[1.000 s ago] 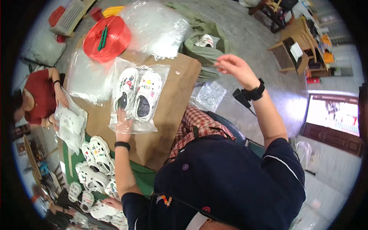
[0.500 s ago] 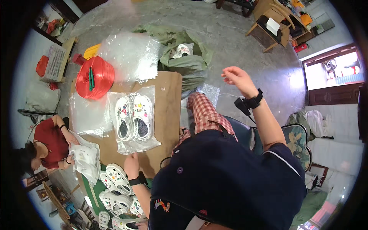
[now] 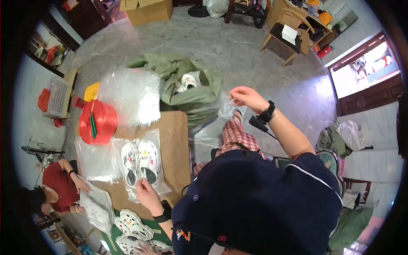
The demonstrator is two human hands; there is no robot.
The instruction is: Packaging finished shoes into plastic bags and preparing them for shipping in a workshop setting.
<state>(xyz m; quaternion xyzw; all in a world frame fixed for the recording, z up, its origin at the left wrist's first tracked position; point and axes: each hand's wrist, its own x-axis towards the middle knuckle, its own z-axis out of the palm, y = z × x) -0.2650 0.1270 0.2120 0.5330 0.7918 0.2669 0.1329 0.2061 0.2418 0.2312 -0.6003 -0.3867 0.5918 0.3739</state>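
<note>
A pair of white clogs [image 3: 148, 158] decorated with charms lies side by side in a clear plastic bag [image 3: 163, 189] on the brown tabletop [image 3: 174, 140]. My left hand [image 3: 149, 199] is at the bag's near end by the heels, thumb and fingers pinched together on the plastic; the fingertips partly cover the bag there. Off the table to the right, my right hand [image 3: 250, 100] is raised over the floor, fingers loosely bent and nothing visible in it. A green sack [image 3: 193, 95] beyond the table holds another white pair.
A red twine roll [image 3: 104, 123] and clear plastic bags [image 3: 129, 95] lie on the table's far side. More white clogs [image 3: 134, 225] rest on green cloth, with another person's hand [image 3: 146, 250] on them. At left, a person in red [image 3: 61, 187] handles a white bag [image 3: 97, 208].
My view has tilted up, bringing more floor into sight. My left hand has come from the bag's near edge onto it, over the heels. My right hand stays raised, now lower and further left.
</note>
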